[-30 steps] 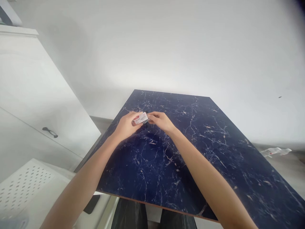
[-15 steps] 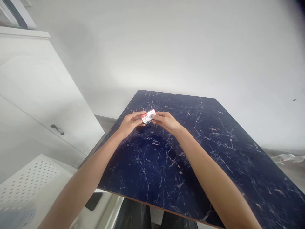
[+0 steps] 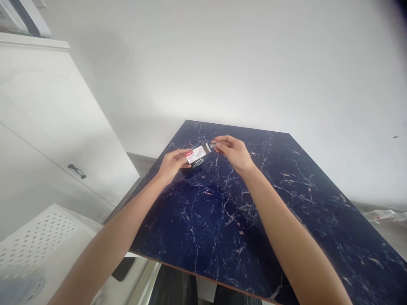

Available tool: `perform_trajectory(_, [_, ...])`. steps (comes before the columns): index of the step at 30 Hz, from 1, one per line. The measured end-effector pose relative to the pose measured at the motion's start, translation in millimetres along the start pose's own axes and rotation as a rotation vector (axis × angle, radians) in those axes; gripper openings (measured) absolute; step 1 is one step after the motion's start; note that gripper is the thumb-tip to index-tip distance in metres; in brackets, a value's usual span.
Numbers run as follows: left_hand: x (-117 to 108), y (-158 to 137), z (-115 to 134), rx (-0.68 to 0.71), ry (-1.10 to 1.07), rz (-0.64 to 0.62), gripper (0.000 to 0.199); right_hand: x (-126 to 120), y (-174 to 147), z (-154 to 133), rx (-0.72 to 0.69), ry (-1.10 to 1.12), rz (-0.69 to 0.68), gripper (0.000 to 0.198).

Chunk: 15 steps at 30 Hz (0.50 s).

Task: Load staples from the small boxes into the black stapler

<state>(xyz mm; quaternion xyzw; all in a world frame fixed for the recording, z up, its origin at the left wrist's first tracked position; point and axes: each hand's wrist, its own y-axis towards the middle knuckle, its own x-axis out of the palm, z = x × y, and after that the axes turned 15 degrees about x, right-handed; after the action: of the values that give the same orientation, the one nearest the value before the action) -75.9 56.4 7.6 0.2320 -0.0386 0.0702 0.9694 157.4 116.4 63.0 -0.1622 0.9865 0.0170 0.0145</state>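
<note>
My left hand (image 3: pixel 171 164) grips the left end of a small red-and-white box (image 3: pixel 195 154) between thumb and fingers. Its printed front looks like that of a staple box, and its right end is open and dark inside. Just off that end, my right hand (image 3: pixel 233 152) pinches a small grey strip (image 3: pixel 213 145), which looks like a row of staples. Below the box is a black object with pale stripes (image 3: pixel 199 163), partly hidden by the box; its kind is unclear.
Both hands are above a dark blue marbled table (image 3: pixel 203 220) standing by a pale wall (image 3: pixel 241 63). At the left are a white cabinet (image 3: pixel 47 118) and a white perforated surface (image 3: pixel 41 237). A dark flat object (image 3: pixel 123 268) lies below the table's near-left edge.
My right hand has moved right and up, away from the box, with the grey strip in its fingers. The box's right end now shows open. My left hand keeps its hold.
</note>
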Motion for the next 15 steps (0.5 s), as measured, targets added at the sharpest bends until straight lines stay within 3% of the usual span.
perform_trajectory(4, [2, -1, 2, -0.005, 0.004, 0.009, 0.04, 12, -4, 0, -0.074, -0.104, -0.004, 0.02])
perform_trajectory(9, [4, -3, 2, -0.026, -0.019, -0.002, 0.04, 13, -6, -1, -0.096, -0.394, 0.225, 0.013])
perform_trajectory(15, [10, -5, 1, -0.041, -0.086, 0.042, 0.037, 18, -5, 7, -0.063, -0.364, 0.211, 0.014])
